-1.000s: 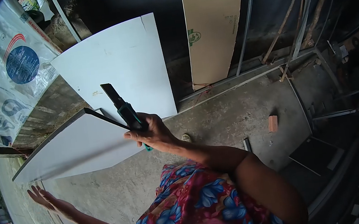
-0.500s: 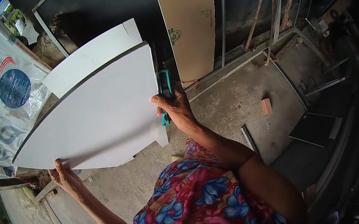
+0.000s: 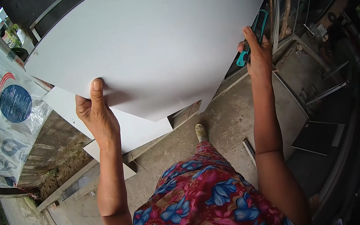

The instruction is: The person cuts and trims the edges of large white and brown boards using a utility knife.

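A large white panel (image 3: pixel 147 39) with a curved far edge is held up in front of me. My left hand (image 3: pixel 98 109) grips its near left edge, thumb on top and fingers folded underneath. At the panel's right edge, my right hand (image 3: pixel 256 52) is closed with the thumb raised beside the edge. A teal-handled tool (image 3: pixel 242 58) is in that same hand, its frame sticking up past the fingers. Below the held panel lies another white sheet (image 3: pixel 139 131), partly covered by it.
Printed plastic sheeting (image 3: pixel 6 108) hangs at the left. Wooden sticks (image 3: pixel 286 7) lean at the upper right. A dark board (image 3: pixel 317 137) lies on the concrete floor (image 3: pixel 225 145) at the right. A shoe (image 3: pixel 201 132) shows below the panel.
Both hands have moved up and right with the panel, which now looks larger and covers the brown board. The white sheet beneath is more exposed near my left hand.
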Motion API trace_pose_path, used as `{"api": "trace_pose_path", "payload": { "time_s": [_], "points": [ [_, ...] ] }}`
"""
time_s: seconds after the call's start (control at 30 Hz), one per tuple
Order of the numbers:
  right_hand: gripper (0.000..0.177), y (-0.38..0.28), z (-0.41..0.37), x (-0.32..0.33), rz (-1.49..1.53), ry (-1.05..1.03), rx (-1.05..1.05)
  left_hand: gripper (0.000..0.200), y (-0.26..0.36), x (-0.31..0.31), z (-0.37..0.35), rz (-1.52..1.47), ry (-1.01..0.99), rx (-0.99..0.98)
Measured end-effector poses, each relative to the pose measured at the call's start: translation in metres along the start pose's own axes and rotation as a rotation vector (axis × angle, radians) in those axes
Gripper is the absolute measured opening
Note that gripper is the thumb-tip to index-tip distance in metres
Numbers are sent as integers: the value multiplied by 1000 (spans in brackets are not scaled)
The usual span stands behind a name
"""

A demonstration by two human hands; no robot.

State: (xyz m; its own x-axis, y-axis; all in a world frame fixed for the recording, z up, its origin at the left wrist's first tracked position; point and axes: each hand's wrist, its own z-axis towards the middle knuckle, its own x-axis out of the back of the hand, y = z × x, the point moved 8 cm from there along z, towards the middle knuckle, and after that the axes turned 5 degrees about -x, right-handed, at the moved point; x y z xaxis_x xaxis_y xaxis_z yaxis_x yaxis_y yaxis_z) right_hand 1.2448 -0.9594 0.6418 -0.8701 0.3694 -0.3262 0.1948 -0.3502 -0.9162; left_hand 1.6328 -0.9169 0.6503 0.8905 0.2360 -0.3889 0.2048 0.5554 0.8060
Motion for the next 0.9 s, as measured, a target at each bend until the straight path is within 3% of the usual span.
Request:
{"api": "trace_pose_path", "payload": {
  "time_s": [0.13,0.33,0.53,0.63,0.73,0.77,0.87,0.9],
  "points": [
    [26,19,64,42,-58,65,-13,12,-66,-54,12,72,-20,3],
    [25,103,171,103,-61,90,-118,20,-164,-143,28,194,-16,108],
    [32,189,268,116,-66,125,-272,25,-254,-196,68,218,9,142],
    [31,211,310,101,-74,107,-304,29,-284,-207,101,377,-46,253],
    [31,247,350,87,-58,63,-334,31,-290,-219,134,869,-138,203],
    [30,258,361,81,-15,54,-315,43,-302,-220,144,919,-200,222],
    [29,286,383,60,-45,1,-352,57,-344,-207,170,989,-186,-41],
    [28,298,389,55,-25,6,-361,76,-353,-206,176,958,-207,39]
  ]
}}
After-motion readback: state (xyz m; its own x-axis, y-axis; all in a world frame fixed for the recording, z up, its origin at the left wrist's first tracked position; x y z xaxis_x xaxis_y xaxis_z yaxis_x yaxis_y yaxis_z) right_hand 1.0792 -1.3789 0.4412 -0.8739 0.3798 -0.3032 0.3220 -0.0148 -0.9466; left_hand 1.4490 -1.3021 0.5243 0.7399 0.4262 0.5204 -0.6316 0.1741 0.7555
